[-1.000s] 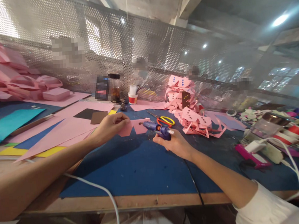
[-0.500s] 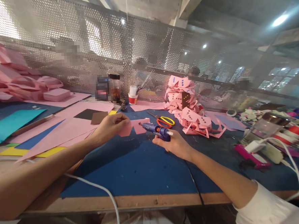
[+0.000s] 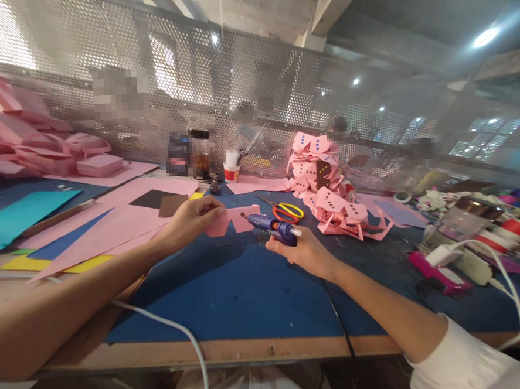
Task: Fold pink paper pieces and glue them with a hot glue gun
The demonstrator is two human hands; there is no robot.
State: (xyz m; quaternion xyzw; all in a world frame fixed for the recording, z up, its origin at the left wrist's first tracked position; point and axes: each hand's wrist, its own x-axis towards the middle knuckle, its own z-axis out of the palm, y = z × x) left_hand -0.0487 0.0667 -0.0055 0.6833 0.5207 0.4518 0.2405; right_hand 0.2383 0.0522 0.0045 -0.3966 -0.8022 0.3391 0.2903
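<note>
My left hand (image 3: 200, 217) is closed on the left end of a cut piece of pink paper (image 3: 243, 220), just above the blue table surface. The fingers partly hide that end. In my right hand (image 3: 305, 250) is a blue glue gun (image 3: 273, 228), its nozzle pointing left at the pink paper. Whether the nozzle touches the paper I cannot tell. A black cord runs down from the gun's side of the table over the front edge. Behind the gun lie scissors (image 3: 288, 211) with red and yellow handles.
Pink paper pieces with coloured dots (image 3: 315, 170) are stacked behind my right hand. Coloured sheets (image 3: 108, 233) and a heap of pink paper parts (image 3: 27, 132) lie left. A lidded jar (image 3: 201, 157) and paper cup (image 3: 231, 168) stand at the back. A white cable (image 3: 175, 324) crosses the front edge.
</note>
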